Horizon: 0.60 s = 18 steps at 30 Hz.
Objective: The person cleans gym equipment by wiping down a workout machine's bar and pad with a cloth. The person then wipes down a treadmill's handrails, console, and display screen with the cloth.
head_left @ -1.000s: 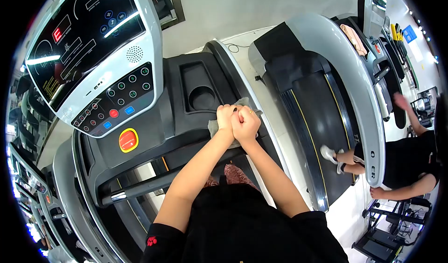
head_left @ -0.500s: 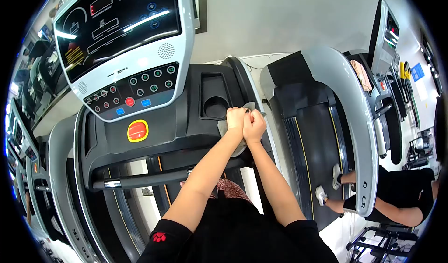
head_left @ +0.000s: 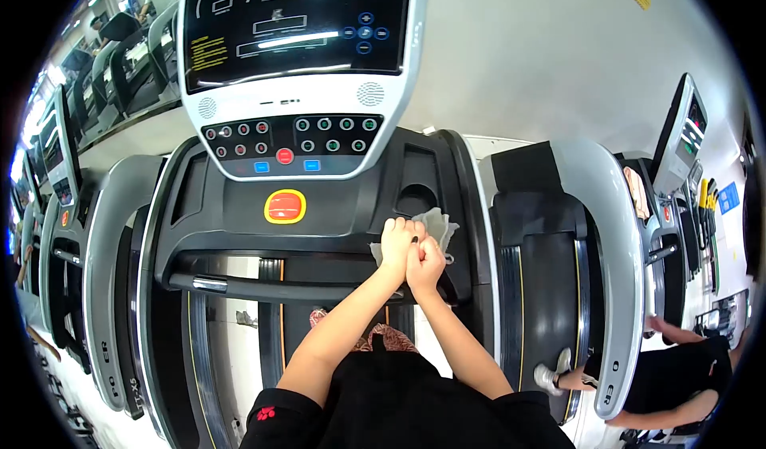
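Observation:
Both hands are together at the right end of the treadmill's black deck (head_left: 343,210), just below the cup holder (head_left: 416,199). My left hand (head_left: 399,244) is closed on a grey cloth (head_left: 439,227). Against it on the right, my right hand (head_left: 425,264) is curled closed on the same cloth. Cloth edges stick out behind and on both sides of the hands. Up and left of them is the console (head_left: 291,90) with its buttons, and the red stop button (head_left: 285,206) in a yellow ring.
A black handrail (head_left: 263,288) crosses below the deck. Another treadmill (head_left: 550,289) stands to the right, where a person in black (head_left: 678,385) is walking. More treadmills (head_left: 112,289) line the left side. A pale wall (head_left: 542,50) rises behind.
The view has turned, so the console now appears nearer the middle and more level. My hands stay together on the cloth beside the cup holder. The person's legs on the right have shifted.

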Motion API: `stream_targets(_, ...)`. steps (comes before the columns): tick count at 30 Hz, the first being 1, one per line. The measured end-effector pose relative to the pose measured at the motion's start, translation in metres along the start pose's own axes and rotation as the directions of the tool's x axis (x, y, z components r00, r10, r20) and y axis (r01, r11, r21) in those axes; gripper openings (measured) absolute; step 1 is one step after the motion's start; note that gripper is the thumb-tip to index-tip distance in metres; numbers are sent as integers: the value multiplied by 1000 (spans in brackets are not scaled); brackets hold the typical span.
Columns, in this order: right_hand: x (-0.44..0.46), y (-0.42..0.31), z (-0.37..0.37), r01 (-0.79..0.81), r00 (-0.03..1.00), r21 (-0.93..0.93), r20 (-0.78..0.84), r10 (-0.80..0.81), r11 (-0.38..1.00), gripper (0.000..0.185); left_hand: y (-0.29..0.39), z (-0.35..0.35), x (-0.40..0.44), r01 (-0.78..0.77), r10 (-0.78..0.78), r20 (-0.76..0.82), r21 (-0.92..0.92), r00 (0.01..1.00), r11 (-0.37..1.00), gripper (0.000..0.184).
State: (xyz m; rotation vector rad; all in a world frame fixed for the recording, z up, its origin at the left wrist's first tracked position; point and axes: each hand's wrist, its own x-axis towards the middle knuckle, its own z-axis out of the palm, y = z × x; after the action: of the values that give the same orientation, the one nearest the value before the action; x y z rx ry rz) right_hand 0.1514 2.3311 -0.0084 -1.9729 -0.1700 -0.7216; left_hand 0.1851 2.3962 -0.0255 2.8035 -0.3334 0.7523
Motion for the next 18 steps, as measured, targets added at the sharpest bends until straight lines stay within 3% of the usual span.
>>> stream_targets(2, 1, -16, 21, 15, 999, 59, 43, -18, 998, 27, -25, -10, -4, 42, -41, -73, 11, 997, 999, 12)
stream_targets(8, 3, -61, 80, -3, 982, 142, 187, -24, 990, 26, -103, -52, -14, 151, -149, -30, 105, 988, 983, 13)
stream_targets(10, 4, -74, 94, -5, 924, 86, 382, -29, 996, 22, -133, -70, -22, 208, -207, -30, 56, 978, 976, 15)
stream_targets(12, 2, -78, 110, 5, 924, -47, 382, 13, 999, 13, -169, -89, -36, 205, -198, -58, 154, 979, 967, 15)
stream_targets(14, -1, -91, 119, -16, 901, -215, 421, 107, 976, 12, -199, -111, -52, 253, -230, -160, 138, 960, 958, 16)
stream_targets(15, -3, -93, 126, 102, 894, -188, 448, -7, 977, 10, -213, -122, -62, 283, -264, -135, 149, 955, 948, 16)
stream_targets(16, -6, -104, 134, 97, 896, -188, 444, -3, 977, 10, -228, -130, -72, 309, -294, -112, 162, 949, 937, 17)
stream_targets(18, -16, -135, 156, 223, 874, -121, 465, -144, 967, 9, -262, -140, -91, 384, -366, -120, 220, 923, 897, 18)
